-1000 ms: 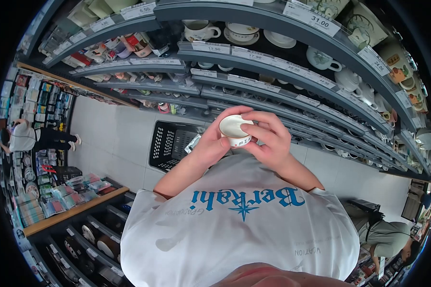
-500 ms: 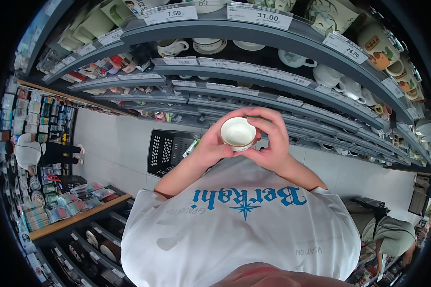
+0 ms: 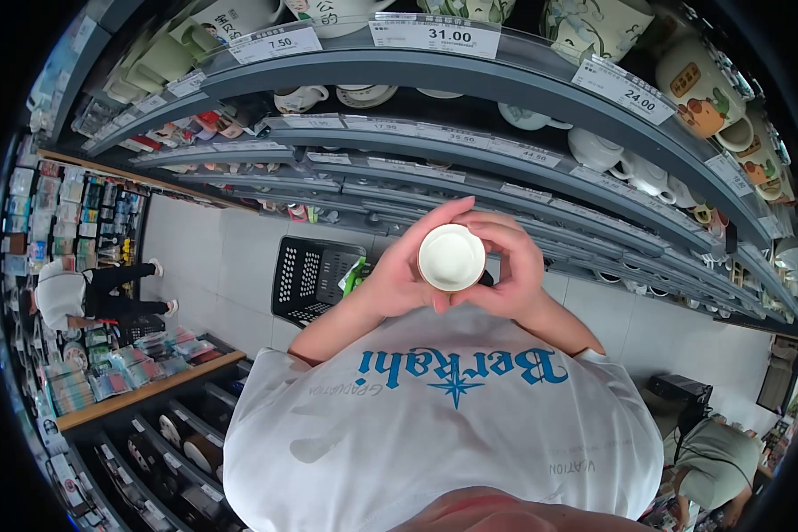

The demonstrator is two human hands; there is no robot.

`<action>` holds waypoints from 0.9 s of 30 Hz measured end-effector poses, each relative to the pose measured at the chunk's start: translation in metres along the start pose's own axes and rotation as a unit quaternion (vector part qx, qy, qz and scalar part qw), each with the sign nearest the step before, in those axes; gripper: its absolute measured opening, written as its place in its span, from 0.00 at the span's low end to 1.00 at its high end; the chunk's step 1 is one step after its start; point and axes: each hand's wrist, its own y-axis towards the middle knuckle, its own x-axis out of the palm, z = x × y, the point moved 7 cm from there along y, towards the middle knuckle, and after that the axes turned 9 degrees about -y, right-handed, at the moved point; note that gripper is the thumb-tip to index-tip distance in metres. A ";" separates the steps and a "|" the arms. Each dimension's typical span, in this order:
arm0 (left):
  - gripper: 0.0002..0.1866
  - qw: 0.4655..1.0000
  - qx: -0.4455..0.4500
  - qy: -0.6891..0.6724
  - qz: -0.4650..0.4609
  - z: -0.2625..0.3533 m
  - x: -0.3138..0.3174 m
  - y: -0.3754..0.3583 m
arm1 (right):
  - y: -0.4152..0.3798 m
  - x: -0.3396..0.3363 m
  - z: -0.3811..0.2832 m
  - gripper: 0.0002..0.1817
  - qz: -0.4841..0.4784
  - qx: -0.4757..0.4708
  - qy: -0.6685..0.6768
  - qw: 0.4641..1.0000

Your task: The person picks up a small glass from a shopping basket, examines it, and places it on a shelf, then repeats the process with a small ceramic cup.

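Observation:
A small white cup (image 3: 451, 258) with a thin brown rim is held in front of my chest, its mouth turned up toward me. My left hand (image 3: 396, 270) curves round the cup's left side, the fingers reaching past its far edge. From the other side my right hand (image 3: 516, 269) grips the same cup, fingertips near the rim and thumb low by the base. The cup's outer wall is mostly hidden by my hands and the viewing angle.
Grey shelves (image 3: 496, 71) with mugs, cups and price labels rise ahead of me. A black basket (image 3: 294, 275) holding a green item stands on the floor to the left. One person (image 3: 62, 293) is at the far left, another (image 3: 718, 461) at the lower right.
The cup has moved slightly right and tipped so its inside faces me more directly; its patterned outer side shows less. My left fingers have straightened. Both other people have shifted.

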 end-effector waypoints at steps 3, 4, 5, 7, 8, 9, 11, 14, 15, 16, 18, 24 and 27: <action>0.65 1.000 -0.004 0.005 -0.005 -0.002 0.003 0.000 | 0.000 -0.003 0.002 0.41 -0.002 0.000 0.018 1.000; 0.65 1.000 -0.004 0.006 -0.003 -0.001 0.006 0.001 | 0.001 -0.004 0.001 0.41 -0.001 -0.013 0.018 1.000; 0.66 0.999 0.008 0.034 0.007 0.002 0.008 0.003 | 0.001 -0.004 0.000 0.40 -0.001 -0.027 0.017 0.999; 0.67 0.998 0.019 0.063 0.019 0.004 0.010 0.003 | 0.001 -0.004 0.000 0.39 0.000 -0.030 0.029 0.999; 0.66 0.998 0.023 0.058 0.022 0.004 0.009 0.003 | 0.002 -0.004 0.000 0.38 0.000 -0.032 0.038 0.999; 0.65 0.998 0.026 0.054 0.024 0.005 0.009 0.003 | 0.003 -0.004 0.000 0.38 0.001 -0.033 0.039 0.999; 0.63 0.999 0.009 0.044 0.019 0.010 0.013 0.004 | 0.007 -0.003 -0.004 0.37 0.004 -0.061 0.053 0.997; 0.62 0.998 -0.012 0.061 0.020 0.007 0.010 0.002 | 0.012 -0.003 -0.008 0.36 -0.001 -0.088 0.040 0.995; 0.62 0.996 -0.014 0.088 0.027 0.005 0.007 0.002 | 0.012 -0.004 -0.008 0.36 0.000 -0.089 0.040 0.995; 0.62 0.996 -0.015 0.089 0.026 0.005 0.006 0.002 | 0.012 -0.004 -0.008 0.36 -0.003 -0.084 0.042 0.996; 0.63 0.997 -0.024 0.067 0.015 0.004 0.006 0.002 | 0.010 -0.003 -0.007 0.36 -0.005 -0.080 0.044 0.996; 0.63 0.997 -0.051 0.042 0.029 0.005 0.014 0.005 | 0.011 -0.004 -0.008 0.38 -0.020 -0.061 0.009 0.998; 0.64 0.994 -0.031 0.087 0.059 0.006 0.015 0.006 | 0.014 -0.005 -0.012 0.39 -0.008 -0.071 -0.019 0.997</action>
